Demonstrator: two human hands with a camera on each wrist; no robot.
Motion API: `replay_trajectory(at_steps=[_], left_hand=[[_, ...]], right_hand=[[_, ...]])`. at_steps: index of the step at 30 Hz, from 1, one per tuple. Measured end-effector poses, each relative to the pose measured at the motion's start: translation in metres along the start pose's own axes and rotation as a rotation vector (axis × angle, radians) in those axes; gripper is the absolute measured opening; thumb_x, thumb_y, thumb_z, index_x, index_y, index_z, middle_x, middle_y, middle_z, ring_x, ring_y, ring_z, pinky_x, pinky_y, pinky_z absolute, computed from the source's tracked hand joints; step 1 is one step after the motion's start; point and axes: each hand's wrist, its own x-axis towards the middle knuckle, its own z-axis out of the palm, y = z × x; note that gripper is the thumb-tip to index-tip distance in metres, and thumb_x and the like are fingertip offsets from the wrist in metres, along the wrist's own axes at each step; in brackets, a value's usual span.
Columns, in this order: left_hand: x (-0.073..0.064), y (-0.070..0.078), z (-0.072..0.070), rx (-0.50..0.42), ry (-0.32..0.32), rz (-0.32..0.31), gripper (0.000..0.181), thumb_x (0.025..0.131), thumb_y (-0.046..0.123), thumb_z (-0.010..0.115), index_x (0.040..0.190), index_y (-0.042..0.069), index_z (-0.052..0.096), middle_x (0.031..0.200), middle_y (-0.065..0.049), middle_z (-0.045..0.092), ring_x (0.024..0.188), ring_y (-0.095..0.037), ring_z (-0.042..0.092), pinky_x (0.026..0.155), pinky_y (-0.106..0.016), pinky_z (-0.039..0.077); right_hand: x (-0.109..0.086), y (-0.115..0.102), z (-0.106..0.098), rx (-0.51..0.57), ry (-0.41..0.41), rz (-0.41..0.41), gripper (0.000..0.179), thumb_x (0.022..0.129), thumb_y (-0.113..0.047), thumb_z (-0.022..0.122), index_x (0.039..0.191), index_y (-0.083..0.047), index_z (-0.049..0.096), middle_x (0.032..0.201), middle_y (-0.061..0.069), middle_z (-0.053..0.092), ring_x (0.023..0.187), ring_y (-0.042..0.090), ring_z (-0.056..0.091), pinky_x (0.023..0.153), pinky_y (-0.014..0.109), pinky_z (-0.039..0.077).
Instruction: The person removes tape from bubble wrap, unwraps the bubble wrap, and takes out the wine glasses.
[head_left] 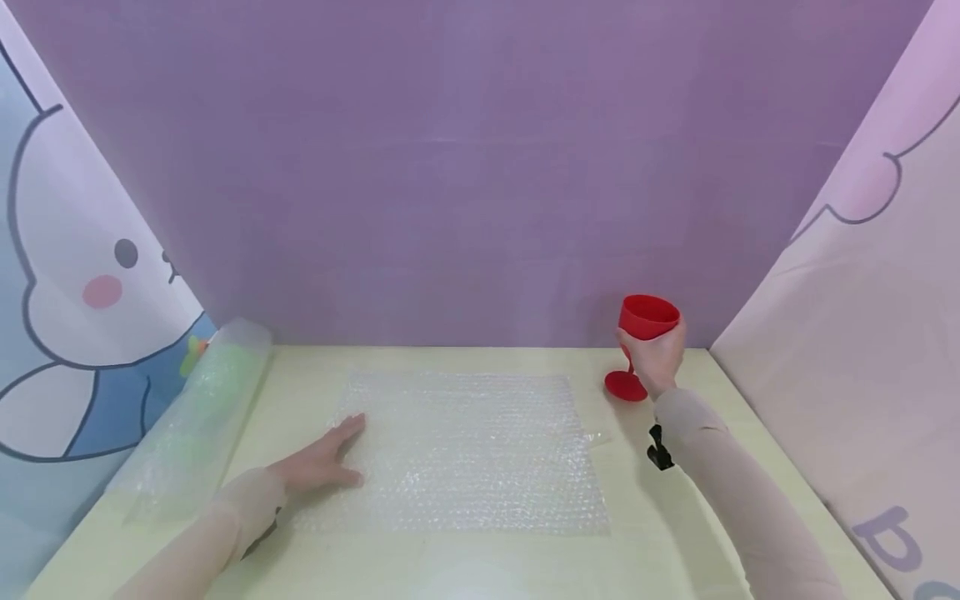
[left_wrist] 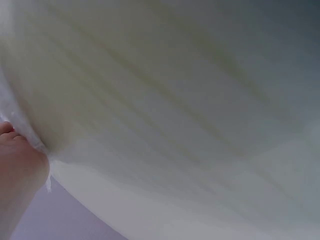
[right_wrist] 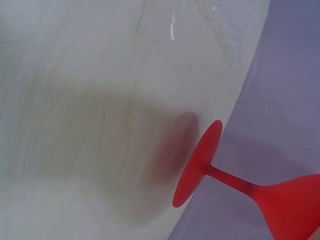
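A red goblet (head_left: 649, 310) is held at its cup by my right hand (head_left: 660, 358), near the back right of the table. In the right wrist view its thin stem (right_wrist: 232, 180) and round foot (right_wrist: 199, 164) show plainly, with the foot's shadow on the table beside it. A flat sheet of clear bubble wrap (head_left: 480, 458) lies across the middle of the table. My left hand (head_left: 322, 458) rests at the left edge of that sheet, thumb and fingers spread apart. Only part of the left hand (left_wrist: 22, 170) appears in the left wrist view.
A roll of bubble wrap (head_left: 202, 417) lies along the left side of the pale yellow table (head_left: 450, 567). A purple wall (head_left: 480, 167) stands behind, with printed cloth panels at the left (head_left: 82, 225) and right (head_left: 847, 358).
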Motion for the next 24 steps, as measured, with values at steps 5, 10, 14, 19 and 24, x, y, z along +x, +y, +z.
replay_trajectory(at_steps=[5, 10, 14, 19, 24], left_hand=[[0.001, -0.005, 0.0, 0.015, -0.001, 0.001, 0.097, 0.078, 0.03, 0.069, 0.147, 0.002, 0.007, 0.152, -0.022, -0.003, 0.138, -0.043, -0.006, 0.109, -0.061, -0.004], [0.003, -0.012, 0.0, 0.013, 0.006, -0.015, 0.099, 0.076, 0.031, 0.071, 0.147, 0.004, 0.007, 0.153, -0.021, -0.003, 0.138, -0.042, -0.006, 0.109, -0.06, -0.004], [0.003, -0.011, 0.001, 0.005, 0.007, -0.024, 0.099, 0.076, 0.031, 0.071, 0.147, 0.004, 0.007, 0.153, -0.02, -0.003, 0.138, -0.042, -0.006, 0.109, -0.06, -0.005], [0.003, -0.007, 0.002, 0.005, 0.01, -0.02, 0.099, 0.076, 0.03, 0.071, 0.147, 0.003, 0.007, 0.153, -0.021, -0.002, 0.138, -0.042, -0.005, 0.109, -0.06, -0.004], [0.004, -0.008, 0.002, 0.015, 0.009, -0.015, 0.099, 0.076, 0.03, 0.071, 0.147, 0.004, 0.007, 0.153, -0.021, -0.003, 0.138, -0.042, -0.005, 0.109, -0.06, -0.004]], right_hand=[[0.005, 0.007, 0.002, 0.017, 0.008, 0.029, 0.095, 0.076, -0.032, 0.073, 0.145, -0.022, 0.008, 0.146, 0.001, 0.028, 0.132, 0.024, 0.028, 0.098, 0.045, 0.045], [0.008, 0.011, 0.003, 0.027, 0.002, 0.041, 0.095, 0.075, -0.031, 0.073, 0.145, -0.023, 0.008, 0.146, 0.001, 0.028, 0.132, 0.023, 0.028, 0.097, 0.044, 0.046], [0.011, 0.014, 0.002, 0.032, 0.006, 0.05, 0.096, 0.075, -0.032, 0.073, 0.145, -0.024, 0.008, 0.146, 0.0, 0.028, 0.133, 0.023, 0.028, 0.098, 0.044, 0.045], [0.011, 0.017, 0.001, 0.033, 0.014, 0.072, 0.097, 0.075, -0.033, 0.074, 0.144, -0.025, 0.008, 0.146, -0.001, 0.027, 0.133, 0.022, 0.027, 0.098, 0.044, 0.045], [0.011, 0.02, 0.001, 0.041, 0.019, 0.073, 0.097, 0.074, -0.033, 0.074, 0.144, -0.026, 0.008, 0.147, -0.001, 0.026, 0.133, 0.021, 0.026, 0.098, 0.044, 0.045]])
